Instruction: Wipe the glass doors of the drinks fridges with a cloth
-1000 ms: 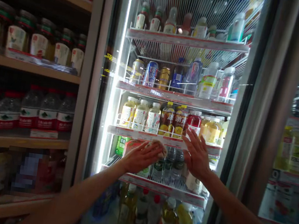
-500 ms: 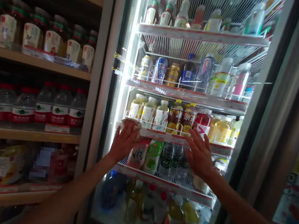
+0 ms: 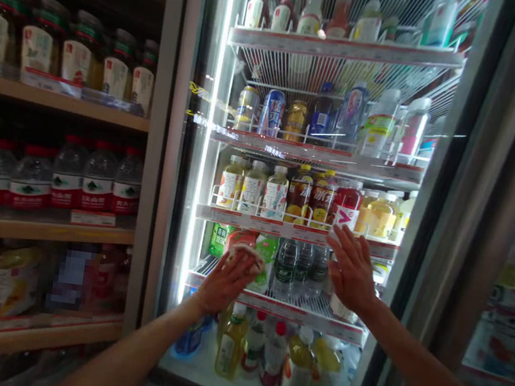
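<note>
A glass fridge door (image 3: 239,260) stands in front of me, with reflections across its pane. My left hand (image 3: 227,281) presses a folded, light-coloured cloth (image 3: 251,257) against the glass, fingers spread over it. Behind the cloth, red and green bottles on a lower shelf are partly hidden. Farther right, my right hand (image 3: 352,272) lies flat at the pane with its fingers stretched out, just below a red drink bottle (image 3: 348,203). Whether its palm fully touches the glass I cannot tell.
Inside the fridge, wire shelves (image 3: 309,233) carry rows of bottles and cans. To the left, wooden shelves (image 3: 44,229) hold red-capped water bottles (image 3: 69,174) and dark drink bottles (image 3: 76,58). A metal frame (image 3: 497,205) runs along the right, beside another drinks display.
My left hand has slid the cloth down and to the right across the glass. My right hand has shifted slightly in view, still open. The view has moved a little.
</note>
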`<state>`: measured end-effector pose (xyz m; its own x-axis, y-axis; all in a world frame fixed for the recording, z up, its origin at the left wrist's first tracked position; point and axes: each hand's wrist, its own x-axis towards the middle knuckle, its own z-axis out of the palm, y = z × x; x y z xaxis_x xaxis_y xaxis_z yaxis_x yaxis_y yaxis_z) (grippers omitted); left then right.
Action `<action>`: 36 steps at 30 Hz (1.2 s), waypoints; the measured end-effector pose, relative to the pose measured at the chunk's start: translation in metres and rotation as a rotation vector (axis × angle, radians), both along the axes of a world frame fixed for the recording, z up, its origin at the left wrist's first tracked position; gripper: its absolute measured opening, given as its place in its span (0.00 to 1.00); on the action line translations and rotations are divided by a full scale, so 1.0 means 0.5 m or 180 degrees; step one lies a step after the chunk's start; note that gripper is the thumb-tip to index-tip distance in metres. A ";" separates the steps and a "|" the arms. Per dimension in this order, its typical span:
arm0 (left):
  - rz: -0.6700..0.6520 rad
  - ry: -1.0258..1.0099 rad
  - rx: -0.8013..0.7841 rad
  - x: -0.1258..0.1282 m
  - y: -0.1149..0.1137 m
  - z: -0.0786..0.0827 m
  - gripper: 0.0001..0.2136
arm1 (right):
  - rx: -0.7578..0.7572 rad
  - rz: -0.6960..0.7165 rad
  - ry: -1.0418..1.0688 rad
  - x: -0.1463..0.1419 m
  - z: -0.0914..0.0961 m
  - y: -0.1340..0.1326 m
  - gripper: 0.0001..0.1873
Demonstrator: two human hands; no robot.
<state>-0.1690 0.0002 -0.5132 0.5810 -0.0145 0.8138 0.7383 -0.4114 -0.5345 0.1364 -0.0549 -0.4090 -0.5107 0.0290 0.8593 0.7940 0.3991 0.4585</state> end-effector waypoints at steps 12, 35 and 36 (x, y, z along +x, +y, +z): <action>-0.0584 0.0805 0.0191 0.268 -0.011 0.110 0.19 | 0.0140 -0.0397 0.0336 0.142 -0.046 -0.031 0.32; -0.1101 -0.0493 -0.0378 0.374 -0.059 0.037 0.19 | -0.0154 -0.0058 0.1165 0.004 -0.184 -0.004 0.31; -0.1067 -0.0537 -0.0378 0.348 -0.058 0.026 0.20 | -0.0088 -0.0240 0.1200 -0.004 -0.185 0.007 0.31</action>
